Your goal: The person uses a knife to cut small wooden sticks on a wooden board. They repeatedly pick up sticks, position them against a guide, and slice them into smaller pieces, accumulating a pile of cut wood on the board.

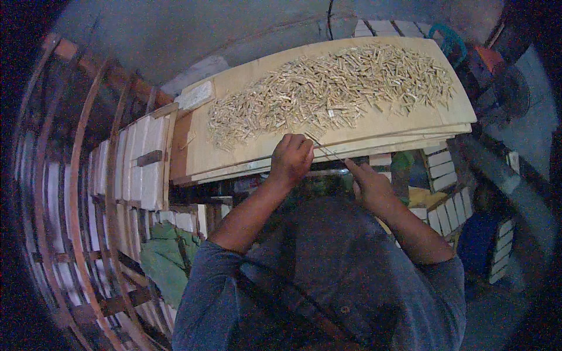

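Observation:
A wide heap of small pale stick-like pieces covers much of the top wooden board in front of me. At the board's near edge, my left hand is closed, its fingertips pinched together; what they hold is too small to make out. My right hand is a little nearer and to the right, its fingers closed with the index finger along a thin, dark, stick-like tool. The tool slants up and left, its far end beside my left fingertips. Its exact kind is unclear.
More boards are stacked under the top one. A pale block lies at its left end. Stacked white blocks and wooden slats stand to the left, with green cloth below. White-slatted crates are at right.

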{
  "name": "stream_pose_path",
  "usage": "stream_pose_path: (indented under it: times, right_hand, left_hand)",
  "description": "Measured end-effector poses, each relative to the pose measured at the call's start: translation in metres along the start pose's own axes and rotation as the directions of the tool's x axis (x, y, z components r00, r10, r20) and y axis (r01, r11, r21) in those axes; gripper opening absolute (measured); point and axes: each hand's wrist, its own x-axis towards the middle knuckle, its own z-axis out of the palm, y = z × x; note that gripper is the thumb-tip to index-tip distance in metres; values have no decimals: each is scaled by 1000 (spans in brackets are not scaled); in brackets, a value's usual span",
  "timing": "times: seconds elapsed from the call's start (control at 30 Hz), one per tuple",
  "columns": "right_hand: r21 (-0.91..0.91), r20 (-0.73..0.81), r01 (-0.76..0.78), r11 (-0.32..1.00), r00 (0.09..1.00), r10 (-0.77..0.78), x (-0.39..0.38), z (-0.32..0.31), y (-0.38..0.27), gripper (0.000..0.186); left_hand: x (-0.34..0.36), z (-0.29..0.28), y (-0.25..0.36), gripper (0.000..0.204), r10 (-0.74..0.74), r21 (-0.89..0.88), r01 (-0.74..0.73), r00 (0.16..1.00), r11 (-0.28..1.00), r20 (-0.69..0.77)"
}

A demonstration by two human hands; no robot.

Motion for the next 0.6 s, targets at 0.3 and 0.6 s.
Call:
stream_pose_path:
  times: [0.3,0.6]
  right_hand:
    - [168,71,-3,986,997,-9,36,5,-17,69]
    - [66,-38,49,997,998,-46,12,4,9,61]
  left_hand:
    - [-3,2,-4,17,11,66,-13,999,998,30]
    - [-1,0,1,18,-8,-36,4,995,999,-103]
